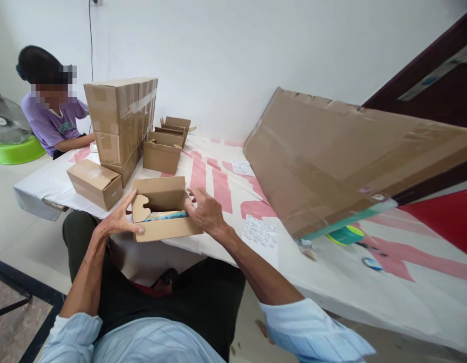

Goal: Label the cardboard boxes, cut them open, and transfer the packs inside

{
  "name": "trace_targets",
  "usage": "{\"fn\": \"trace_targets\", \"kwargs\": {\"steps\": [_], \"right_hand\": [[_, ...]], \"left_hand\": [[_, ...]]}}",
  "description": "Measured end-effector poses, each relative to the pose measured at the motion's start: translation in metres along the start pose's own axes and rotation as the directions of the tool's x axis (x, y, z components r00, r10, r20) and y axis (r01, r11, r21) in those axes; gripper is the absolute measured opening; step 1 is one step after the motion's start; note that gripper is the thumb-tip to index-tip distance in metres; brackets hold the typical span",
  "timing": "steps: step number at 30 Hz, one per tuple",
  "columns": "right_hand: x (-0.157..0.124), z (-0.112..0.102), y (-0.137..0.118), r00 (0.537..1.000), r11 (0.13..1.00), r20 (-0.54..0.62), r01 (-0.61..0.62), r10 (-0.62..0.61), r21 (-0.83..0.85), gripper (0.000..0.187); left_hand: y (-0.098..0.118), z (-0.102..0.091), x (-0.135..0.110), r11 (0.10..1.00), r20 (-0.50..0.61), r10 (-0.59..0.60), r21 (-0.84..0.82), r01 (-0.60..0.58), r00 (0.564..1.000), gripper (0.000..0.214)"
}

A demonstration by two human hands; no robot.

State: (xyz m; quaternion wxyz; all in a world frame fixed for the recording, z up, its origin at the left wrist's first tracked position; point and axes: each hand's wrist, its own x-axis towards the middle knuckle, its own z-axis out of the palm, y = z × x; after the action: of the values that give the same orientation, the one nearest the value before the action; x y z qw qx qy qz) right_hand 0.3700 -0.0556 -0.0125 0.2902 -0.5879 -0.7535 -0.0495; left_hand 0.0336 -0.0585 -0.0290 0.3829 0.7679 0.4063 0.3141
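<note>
An open cardboard box [169, 231] sits at the table's near edge, its left end flap with a notched edge standing up. Inside lies something with a blue printed wrapper [165, 215]; its kind I cannot make out. My left hand [118, 220] grips the box's left end, thumb low at the front and fingers at the back corner. At the right end, my right hand [207, 207] has its fingers curled over the box's edge, partly hiding the flap there.
Left of the box lies a closed carton [92, 184], beside a tall stack of taped cartons [120, 116]. Behind stand open boxes [161, 155]. A large cardboard sheet [332, 161] leans at right, near a tape roll [371, 263] and printed paper [260, 233]. Another person [55, 116] sits far left.
</note>
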Motion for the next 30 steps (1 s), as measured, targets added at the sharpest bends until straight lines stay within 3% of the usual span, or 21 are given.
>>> {"fn": "trace_targets", "kwargs": {"steps": [2,4,6,8,12,17,21,26,30], "right_hand": [[0.0,-0.006,0.006,0.994,0.996,-0.085,0.069,-0.074,-0.057,0.039],[0.005,-0.011,0.009,0.971,0.966,-0.053,0.227,-0.235,-0.127,0.037],[0.013,-0.012,0.005,0.914,0.902,0.114,0.404,-0.39,-0.153,0.034],[0.024,-0.012,-0.004,0.831,0.846,0.308,0.517,-0.462,-0.126,0.031],[0.048,-0.02,-0.026,0.71,0.802,0.542,0.588,-0.45,-0.103,0.009],[0.069,-0.029,-0.045,0.57,0.767,0.734,0.632,-0.368,-0.106,0.014],[0.072,-0.025,-0.054,0.556,0.756,0.773,0.635,-0.305,-0.159,0.015],[0.065,-0.019,-0.06,0.575,0.713,0.736,0.677,-0.357,-0.183,0.019],[0.064,-0.017,-0.059,0.556,0.768,0.774,0.624,-0.304,-0.146,0.03]], "left_hand": [[-0.001,0.001,-0.001,1.0,0.002,0.021,-0.013,-0.021,1.0,0.142],[0.0,0.001,-0.001,0.999,0.004,0.028,-0.019,-0.028,1.0,0.141],[0.001,0.001,0.001,1.0,0.001,0.015,-0.023,-0.015,1.0,0.141],[0.002,0.0,0.004,0.999,0.002,-0.009,-0.037,0.009,1.0,0.142],[0.0,-0.004,0.01,0.998,0.01,-0.019,-0.062,0.02,1.0,0.141],[-0.005,-0.013,0.016,0.995,0.019,-0.022,-0.092,0.024,1.0,0.138],[-0.004,-0.016,0.017,0.996,0.04,-0.041,-0.075,0.044,0.998,0.142],[0.001,-0.014,0.016,0.998,0.027,-0.05,-0.026,0.051,0.998,0.141],[0.002,-0.01,0.017,0.998,0.048,-0.06,-0.03,0.061,0.997,0.143]]}}
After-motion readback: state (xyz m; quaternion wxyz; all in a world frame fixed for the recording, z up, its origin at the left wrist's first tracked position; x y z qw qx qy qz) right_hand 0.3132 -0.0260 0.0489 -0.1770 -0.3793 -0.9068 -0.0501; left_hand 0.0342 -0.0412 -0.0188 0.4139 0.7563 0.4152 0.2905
